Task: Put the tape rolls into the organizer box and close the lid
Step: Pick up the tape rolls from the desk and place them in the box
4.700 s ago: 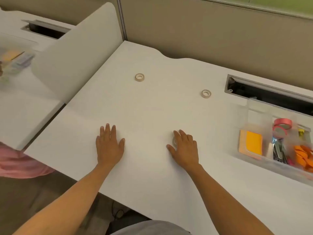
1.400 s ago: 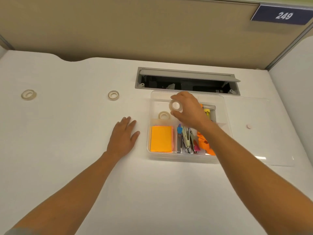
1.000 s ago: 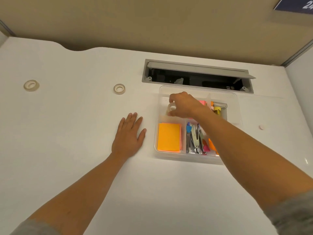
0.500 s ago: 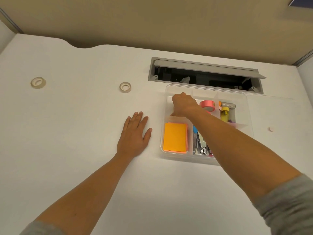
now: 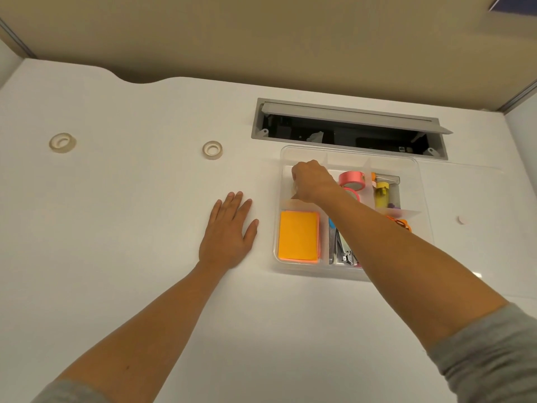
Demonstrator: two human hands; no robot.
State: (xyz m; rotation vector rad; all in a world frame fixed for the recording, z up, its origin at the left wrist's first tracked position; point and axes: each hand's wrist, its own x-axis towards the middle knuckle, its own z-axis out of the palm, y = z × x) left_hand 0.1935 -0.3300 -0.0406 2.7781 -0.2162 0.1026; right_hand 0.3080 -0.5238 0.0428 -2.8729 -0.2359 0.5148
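Two tape rolls [image 5: 62, 142] still lie on the white tabletop [image 5: 130, 228] while the right hand [image 5: 312, 181], fingers curled and grip hidden, has lowered into the open organizer box [image 5: 424, 228]; left hand [image 5: 228, 232] rests flat, empty.

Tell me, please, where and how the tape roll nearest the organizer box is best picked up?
The nearer tape roll lies flat on the desk, hole upward, with nothing touching it. I would come straight down from above and pinch its outer rim on opposite sides, or hook one finger into the hole.
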